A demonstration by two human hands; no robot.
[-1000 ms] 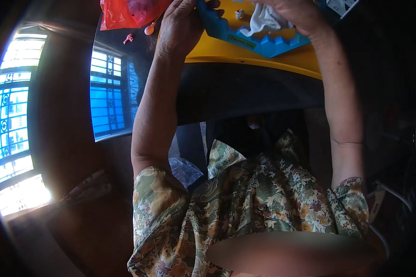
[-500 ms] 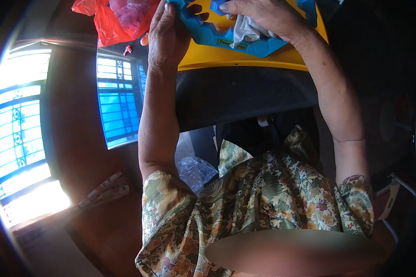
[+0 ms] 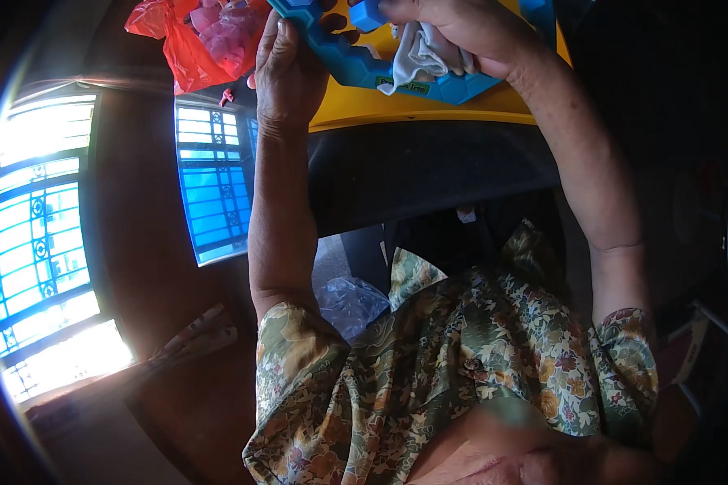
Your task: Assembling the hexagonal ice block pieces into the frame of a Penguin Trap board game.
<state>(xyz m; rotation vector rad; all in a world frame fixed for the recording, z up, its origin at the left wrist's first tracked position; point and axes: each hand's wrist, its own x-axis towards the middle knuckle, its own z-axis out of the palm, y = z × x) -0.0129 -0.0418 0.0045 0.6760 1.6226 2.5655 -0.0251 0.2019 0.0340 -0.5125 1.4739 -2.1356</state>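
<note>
A blue plastic tray [image 3: 356, 69] with round holes and a notched edge lies over a yellow table top [image 3: 429, 109] at the top of the view. My left hand [image 3: 287, 69] grips the tray's left end, thumb on its upper side. My right hand [image 3: 461, 28] is closed on a crumpled white cloth [image 3: 421, 56] and presses it against the tray. A small blue block [image 3: 368, 14] shows just beside my right fingers; whether they touch it I cannot tell.
A red plastic bag [image 3: 186, 44] with pink things inside lies left of my left hand. The dark table edge [image 3: 429, 170] runs below the yellow top. A clear plastic bag [image 3: 352, 303] lies low near my flowered shirt [image 3: 461, 356]. Barred windows [image 3: 214, 182] glow at the left.
The blue tray and both hands have shifted left and up in the picture, toward the red bag. My right hand with the cloth has slid along the tray.
</note>
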